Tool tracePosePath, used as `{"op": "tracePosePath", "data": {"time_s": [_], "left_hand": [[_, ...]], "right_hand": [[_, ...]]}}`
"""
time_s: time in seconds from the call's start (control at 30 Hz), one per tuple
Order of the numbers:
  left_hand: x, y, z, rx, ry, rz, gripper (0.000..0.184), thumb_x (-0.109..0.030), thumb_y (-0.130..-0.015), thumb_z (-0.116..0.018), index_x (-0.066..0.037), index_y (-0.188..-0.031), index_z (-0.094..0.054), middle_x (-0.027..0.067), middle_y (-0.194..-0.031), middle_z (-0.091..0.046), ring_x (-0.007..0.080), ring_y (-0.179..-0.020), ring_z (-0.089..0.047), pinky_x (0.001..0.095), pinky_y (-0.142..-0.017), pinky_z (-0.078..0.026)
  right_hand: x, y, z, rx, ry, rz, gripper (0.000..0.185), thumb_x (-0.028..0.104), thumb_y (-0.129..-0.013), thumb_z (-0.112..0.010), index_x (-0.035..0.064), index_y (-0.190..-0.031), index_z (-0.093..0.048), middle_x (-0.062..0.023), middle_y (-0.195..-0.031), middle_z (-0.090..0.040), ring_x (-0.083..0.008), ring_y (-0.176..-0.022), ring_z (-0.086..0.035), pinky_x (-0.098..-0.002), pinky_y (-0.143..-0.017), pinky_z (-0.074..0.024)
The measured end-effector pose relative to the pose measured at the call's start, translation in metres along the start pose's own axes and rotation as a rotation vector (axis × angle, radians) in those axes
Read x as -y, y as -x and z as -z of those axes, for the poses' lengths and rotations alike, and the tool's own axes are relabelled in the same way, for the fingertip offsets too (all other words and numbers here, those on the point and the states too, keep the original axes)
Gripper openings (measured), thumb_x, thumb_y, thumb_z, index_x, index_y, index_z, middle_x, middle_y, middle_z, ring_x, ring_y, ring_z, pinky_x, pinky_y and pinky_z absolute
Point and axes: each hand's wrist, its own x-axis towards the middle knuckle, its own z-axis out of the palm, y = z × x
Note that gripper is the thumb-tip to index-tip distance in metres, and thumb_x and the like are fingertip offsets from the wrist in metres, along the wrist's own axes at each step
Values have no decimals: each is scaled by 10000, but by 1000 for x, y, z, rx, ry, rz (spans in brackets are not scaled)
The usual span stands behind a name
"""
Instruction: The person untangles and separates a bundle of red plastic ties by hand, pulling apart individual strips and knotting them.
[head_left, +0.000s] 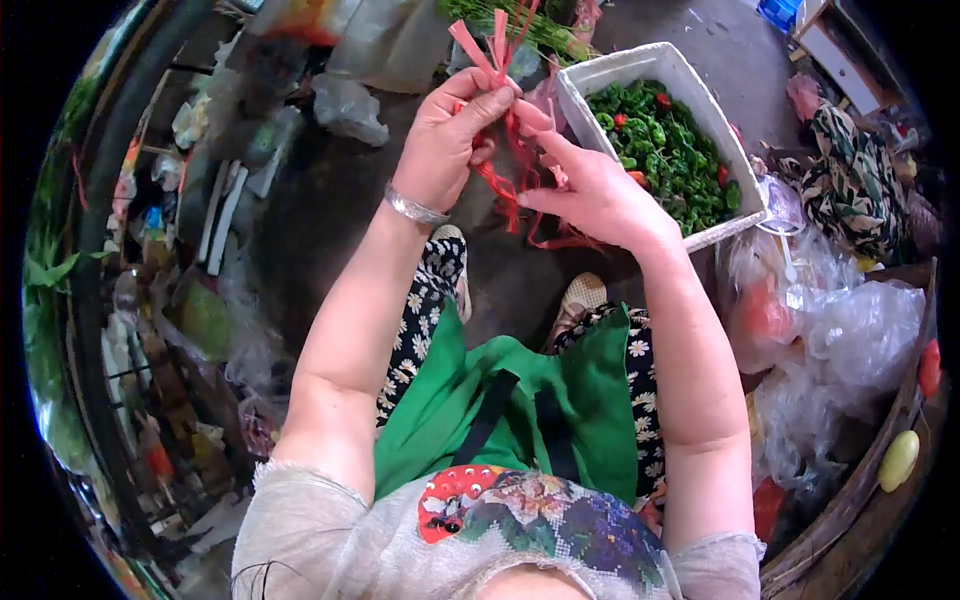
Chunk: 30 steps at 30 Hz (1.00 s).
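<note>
A bundle of red plastic twine hangs between my hands, its flat pinkish ends sticking up above my fingers. My left hand pinches the twine near its top, thumb pressed against the fingers. Close beside it, my right hand reaches in from the right; its index finger touches the twine near the left thumb, and its thumb lies by the hanging strands. Whether the right fingers grip a strand is hard to make out. Just beyond the right hand stands a white foam box holding green peppers and a few red ones.
Clear plastic bags are heaped at the right. Camouflage-patterned cloth lies behind them. Shelving with mixed plastic litter runs along the left. Long green vegetables lie at the top. A green apron covers my lap.
</note>
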Motion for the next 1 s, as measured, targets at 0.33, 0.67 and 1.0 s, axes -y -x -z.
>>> {"op": "tracePosePath", "data": {"time_s": [0.33,0.67,1.0], "left_hand": [[-11,-15,50,-422,82,-292,86,-93,-940,-543,-21,-983,-564,39,-716,-566,132,-607,-525,243,-531,-430],[10,-15,53,-404,-241,-352,163,-154,-946,-586,-32,-1027,-658,-28,-747,-603,26,-560,-438,173,-492,-323],[18,-8,10,0,-410,-68,194,-197,-941,-587,-31,-988,-675,-53,-755,-593,14,-612,-470,183,-520,-379]], "right_hand": [[-19,2,13,85,142,-124,174,198,-830,-637,25,-836,-617,-79,-742,-593,-236,-748,-589,-355,-698,-427],[-7,-8,24,1,-441,-309,218,194,-898,-583,-13,-920,-649,-39,-725,-624,-113,-650,-577,-267,-607,-464],[-7,-6,28,-18,-482,-290,209,215,-869,-637,15,-815,-664,3,-684,-578,-83,-591,-523,-218,-598,-428]]}}
